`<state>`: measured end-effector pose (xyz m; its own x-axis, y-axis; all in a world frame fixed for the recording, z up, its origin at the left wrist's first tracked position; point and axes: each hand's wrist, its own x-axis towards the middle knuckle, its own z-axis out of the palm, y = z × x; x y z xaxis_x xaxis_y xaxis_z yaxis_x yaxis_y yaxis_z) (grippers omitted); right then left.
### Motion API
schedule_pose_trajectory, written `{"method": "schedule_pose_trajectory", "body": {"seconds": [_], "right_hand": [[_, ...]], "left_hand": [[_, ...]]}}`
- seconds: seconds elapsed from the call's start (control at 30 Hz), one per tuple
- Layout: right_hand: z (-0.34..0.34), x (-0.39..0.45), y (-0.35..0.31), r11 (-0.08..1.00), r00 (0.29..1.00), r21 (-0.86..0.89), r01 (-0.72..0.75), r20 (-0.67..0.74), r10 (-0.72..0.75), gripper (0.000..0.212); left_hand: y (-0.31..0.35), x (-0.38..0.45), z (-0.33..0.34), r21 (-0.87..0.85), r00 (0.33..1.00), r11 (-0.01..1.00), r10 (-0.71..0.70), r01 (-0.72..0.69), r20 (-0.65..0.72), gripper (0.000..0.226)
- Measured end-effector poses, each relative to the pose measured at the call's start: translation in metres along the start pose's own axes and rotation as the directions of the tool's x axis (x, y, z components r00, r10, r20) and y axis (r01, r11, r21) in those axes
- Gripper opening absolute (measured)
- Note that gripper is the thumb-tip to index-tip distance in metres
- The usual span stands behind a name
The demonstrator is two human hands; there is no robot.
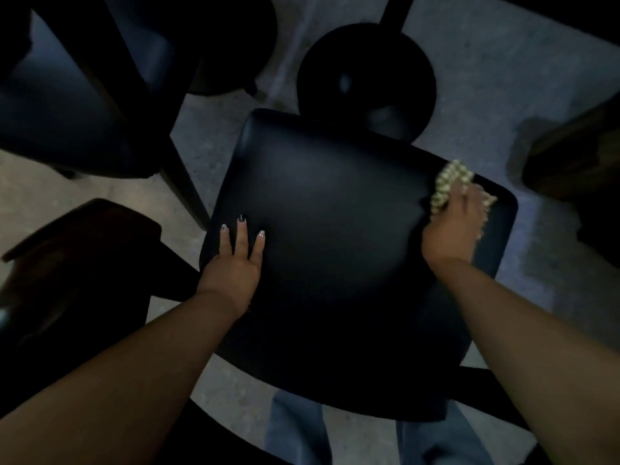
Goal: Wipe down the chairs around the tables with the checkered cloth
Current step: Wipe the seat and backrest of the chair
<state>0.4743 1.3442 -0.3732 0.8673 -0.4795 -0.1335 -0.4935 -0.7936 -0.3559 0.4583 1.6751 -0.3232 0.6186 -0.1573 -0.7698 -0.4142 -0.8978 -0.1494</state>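
A black padded chair seat (335, 236) fills the middle of the view in dim light. My left hand (236, 260) lies flat on the seat's left edge, fingers straight and spread. My right hand (453, 226) presses the bunched checkered cloth (449, 182) against the seat's far right corner. The cloth is pale green and white and sticks out past my fingers; whether they curl round it is hidden by blur.
A round black table base (365, 78) stands just beyond the seat. Another black chair (67, 95) is at the upper left, a dark wooden chair (67, 263) at the left, and one more (577, 162) at the right. Grey floor (503, 78) shows between them.
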Motion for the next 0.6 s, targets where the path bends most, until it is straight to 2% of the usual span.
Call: {"method": "schedule_pose_trajectory", "body": {"seconds": [0.07,0.13,0.27,0.33,0.4,0.43,0.53,0.6], "right_hand": [[-0.01,-0.008,0.025,0.976,0.974,0.047,-0.215,-0.057,0.217,0.066],[-0.011,-0.01,0.032,0.906,0.908,0.158,-0.394,-0.088,0.41,0.063],[0.0,-0.007,0.005,0.837,0.834,0.281,-0.47,-0.17,0.525,0.056],[0.016,-0.015,-0.031,0.908,0.9,0.189,-0.373,-0.163,0.404,0.061],[0.04,-0.03,-0.082,0.984,0.985,0.106,-0.144,-0.077,0.153,0.064],[0.053,-0.043,-0.109,0.995,1.0,0.1,-0.013,-0.022,0.016,0.065],[0.082,-0.084,-0.174,0.945,0.94,0.144,0.293,0.139,-0.312,0.073],[0.088,-0.099,-0.186,0.925,0.907,0.135,0.356,0.186,-0.377,0.075]], "left_hand": [[0.0,0.0,-0.001,-0.011,1.0,1.0,-0.002,0.002,0.003,0.124],[-0.001,0.0,-0.001,-0.028,1.0,1.0,-0.003,0.003,0.01,0.124],[0.0,0.001,0.002,-0.038,1.0,0.999,0.002,-0.002,0.008,0.123],[0.001,0.001,0.003,-0.036,1.0,0.999,0.0,0.0,-0.001,0.12],[0.002,0.002,0.004,-0.029,1.0,1.0,0.0,0.0,-0.008,0.119],[0.002,0.002,0.004,-0.027,1.0,1.0,0.0,0.0,-0.01,0.116],[0.004,0.003,0.002,-0.036,0.999,0.999,-0.013,0.012,-0.031,0.1],[0.005,0.004,0.001,-0.043,0.999,0.999,-0.019,0.018,-0.03,0.096]]}}
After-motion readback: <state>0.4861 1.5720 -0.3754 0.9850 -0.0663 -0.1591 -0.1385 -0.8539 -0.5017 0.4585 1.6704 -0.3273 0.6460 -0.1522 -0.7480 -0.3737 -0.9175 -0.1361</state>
